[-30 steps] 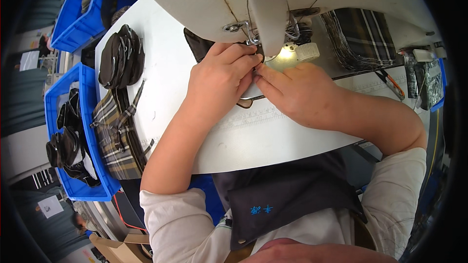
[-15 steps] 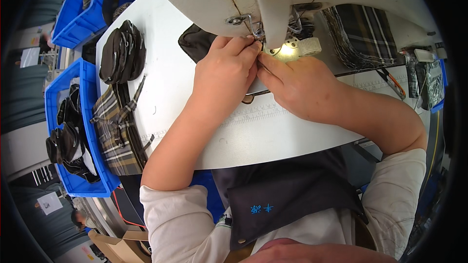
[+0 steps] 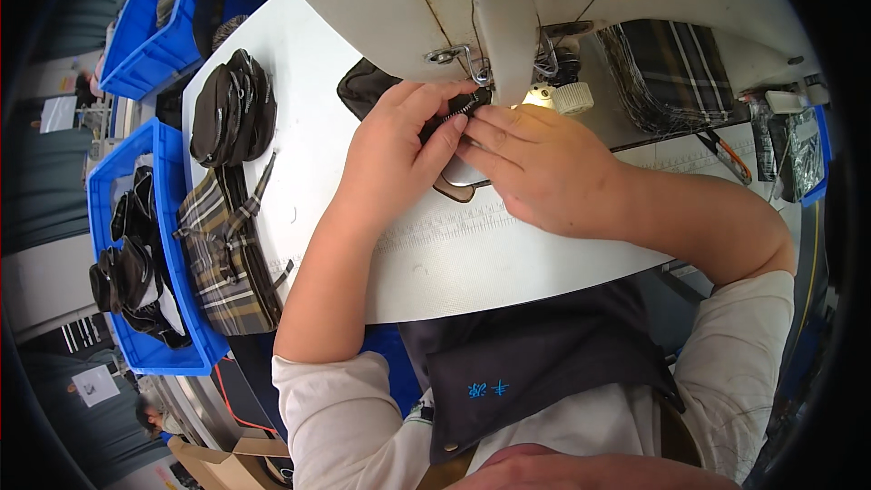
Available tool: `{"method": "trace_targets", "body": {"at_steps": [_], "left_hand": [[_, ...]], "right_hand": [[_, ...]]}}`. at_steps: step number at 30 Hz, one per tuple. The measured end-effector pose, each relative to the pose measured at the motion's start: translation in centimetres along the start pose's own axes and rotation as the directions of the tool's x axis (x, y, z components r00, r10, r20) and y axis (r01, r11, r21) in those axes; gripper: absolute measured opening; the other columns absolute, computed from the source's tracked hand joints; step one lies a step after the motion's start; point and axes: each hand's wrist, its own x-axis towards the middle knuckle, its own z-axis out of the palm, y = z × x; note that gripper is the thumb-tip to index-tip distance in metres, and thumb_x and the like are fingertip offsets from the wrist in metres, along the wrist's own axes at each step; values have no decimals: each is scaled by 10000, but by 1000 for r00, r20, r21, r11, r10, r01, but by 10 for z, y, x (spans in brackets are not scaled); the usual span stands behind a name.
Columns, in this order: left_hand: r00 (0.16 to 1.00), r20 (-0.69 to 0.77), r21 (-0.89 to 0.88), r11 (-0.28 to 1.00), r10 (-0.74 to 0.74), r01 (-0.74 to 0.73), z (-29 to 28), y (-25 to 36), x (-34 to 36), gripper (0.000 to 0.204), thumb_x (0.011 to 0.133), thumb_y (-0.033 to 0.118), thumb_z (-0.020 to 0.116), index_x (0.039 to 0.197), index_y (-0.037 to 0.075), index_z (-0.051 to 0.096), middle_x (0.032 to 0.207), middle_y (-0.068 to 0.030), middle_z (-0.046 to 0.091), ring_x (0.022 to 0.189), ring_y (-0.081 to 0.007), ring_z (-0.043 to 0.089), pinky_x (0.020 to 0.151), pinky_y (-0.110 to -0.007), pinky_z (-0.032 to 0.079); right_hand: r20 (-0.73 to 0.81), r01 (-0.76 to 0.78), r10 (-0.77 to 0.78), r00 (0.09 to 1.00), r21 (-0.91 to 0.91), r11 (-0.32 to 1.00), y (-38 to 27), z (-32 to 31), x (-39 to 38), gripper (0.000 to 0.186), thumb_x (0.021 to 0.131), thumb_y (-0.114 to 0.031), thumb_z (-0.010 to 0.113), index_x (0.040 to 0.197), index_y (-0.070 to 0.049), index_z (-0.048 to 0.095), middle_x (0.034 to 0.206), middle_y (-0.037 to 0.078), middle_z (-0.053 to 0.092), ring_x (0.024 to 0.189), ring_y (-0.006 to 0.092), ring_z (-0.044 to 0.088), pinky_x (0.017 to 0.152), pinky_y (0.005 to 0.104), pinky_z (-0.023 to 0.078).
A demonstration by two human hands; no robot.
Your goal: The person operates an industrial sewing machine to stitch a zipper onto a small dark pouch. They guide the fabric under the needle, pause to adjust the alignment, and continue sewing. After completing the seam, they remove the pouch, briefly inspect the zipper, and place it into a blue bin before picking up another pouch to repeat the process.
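Observation:
Under the head of a white sewing machine [image 3: 386,0], a dark brown fabric piece with a zipper [image 3: 451,115] lies at the presser foot [image 3: 484,75]. My left hand [image 3: 392,147] pinches its edge between thumb and index finger, just in front of the foot. Close by on the right, my right hand [image 3: 553,172] has its fingers together and pressed on the same piece; what lies beneath them is hidden. More of the dark cloth [image 3: 365,89] shows beyond my left hand. A small tan-lined tab [image 3: 455,191] sticks out below, between my hands.
A stack of dark zippered pouches [image 3: 233,109] and plaid fabric pieces [image 3: 227,254] lie at the table's left. Blue bins [image 3: 213,345] stand beyond. Plaid panels [image 3: 671,73] are piled right of the machine, near orange-handled snips [image 3: 733,159]. A printed ruler [image 3: 435,229] runs along the white table.
My left hand has shifted slightly left and down, its thumb now parted from my right hand. The zipper edge has come into sight between them. The whole view has moved a little.

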Motion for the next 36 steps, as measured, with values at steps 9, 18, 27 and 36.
{"method": "trace_targets", "body": {"at_steps": [9,18,27,36], "left_hand": [[998,63,274,962,-23,5,-11,13,-11,405,854,190,821,1232,128,688,851,-88,681,808,-260,661,675,-395,514],[984,62,252,951,169,-179,-13,9,-16,279,792,101,848,948,71,619,885,-77,632,893,-297,642,704,-406,524],[839,-153,577,737,521,-352,9,0,-7,461,654,50,809,1094,177,755,1027,32,703,950,-222,608,816,-362,478],[855,-128,618,714,502,-327,17,7,0,451,662,70,816,1094,199,809,847,40,692,891,-235,642,902,-424,410]], "right_hand": [[49,19,-22,999,60,998,1,-3,0,414,776,-155,779,1146,18,715,1187,120,703,1180,264,634,961,395,524],[67,6,-12,998,77,997,0,-4,-6,456,744,-87,768,1184,22,717,1276,146,681,1253,305,636,1080,426,516],[71,15,-21,997,80,997,1,-2,-7,454,747,-95,767,1179,33,713,1251,152,686,1228,298,645,1075,421,518],[-54,73,-75,996,-29,997,1,0,-5,254,759,-146,748,971,-12,709,1052,112,697,1035,254,648,933,378,511]]}}
